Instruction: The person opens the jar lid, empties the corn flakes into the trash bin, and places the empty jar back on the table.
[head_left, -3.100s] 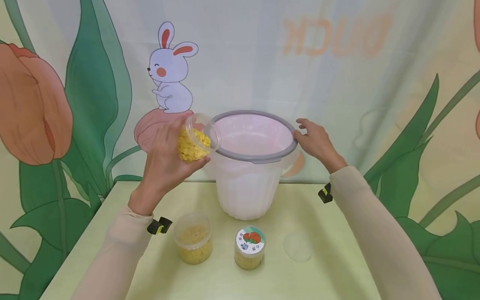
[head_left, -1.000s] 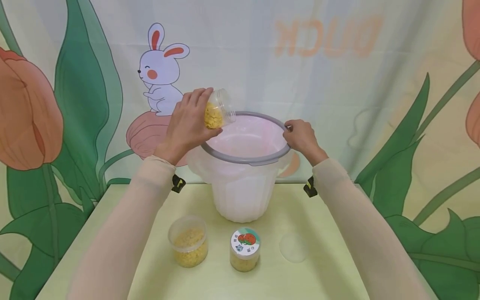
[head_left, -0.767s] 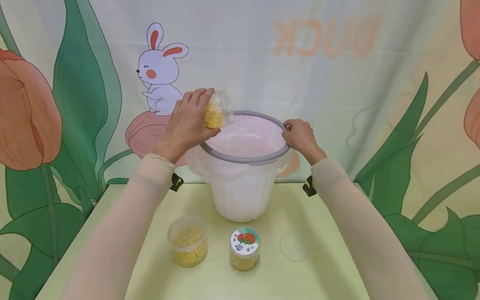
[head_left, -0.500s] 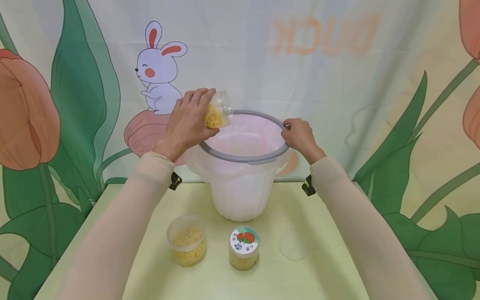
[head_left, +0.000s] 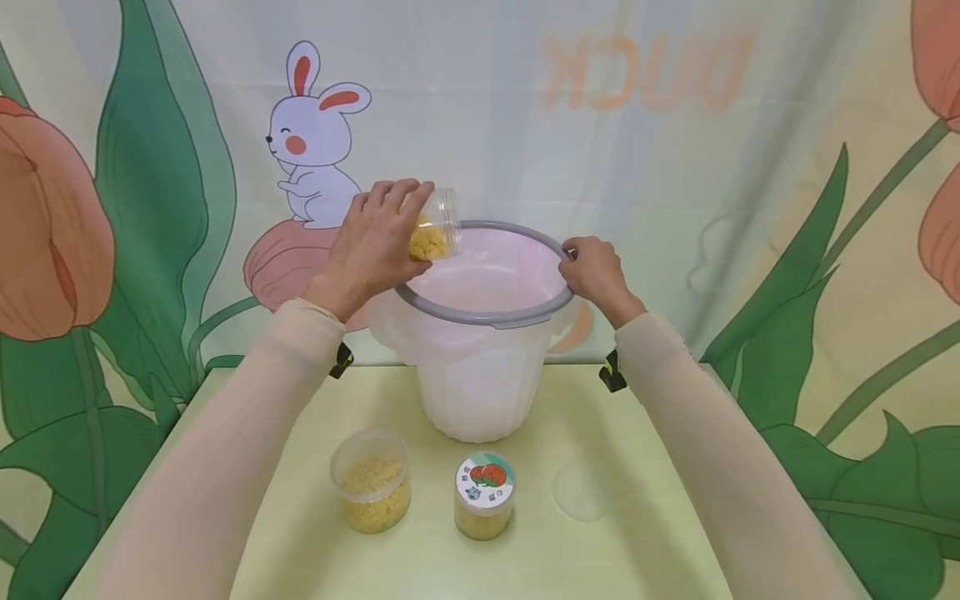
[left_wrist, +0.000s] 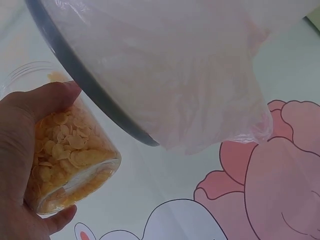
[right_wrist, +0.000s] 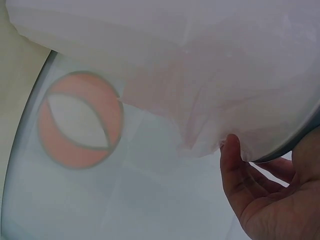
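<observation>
My left hand (head_left: 371, 246) grips a clear plastic jar (head_left: 447, 218) of yellow corn flakes (left_wrist: 70, 140) around its body. The jar lies nearly on its side over the left rim, its lidless mouth pointing right across the bin's opening. The white trash can (head_left: 480, 383) stands upright on the table, with a grey rim ring (head_left: 480, 318) over a thin, pale pink liner bag (left_wrist: 170, 75). On the other side, my right hand (head_left: 600, 275) grips the right part of the ring, fingers curled about it. In the right wrist view the bag's loose edge hangs by these fingers.
In front of the bin, an open clear tub (head_left: 372, 492) of yellow flakes stands at left. Beside it is a smaller jar (head_left: 485, 500) with a printed lid. A clear round lid (head_left: 581, 490) lies flat to the right. A printed curtain (head_left: 510, 125) hangs behind the table.
Since the oldest frame, my left hand has brought the jar up and right over the rim and tipped it further onto its side. My right hand has closed on the ring.
</observation>
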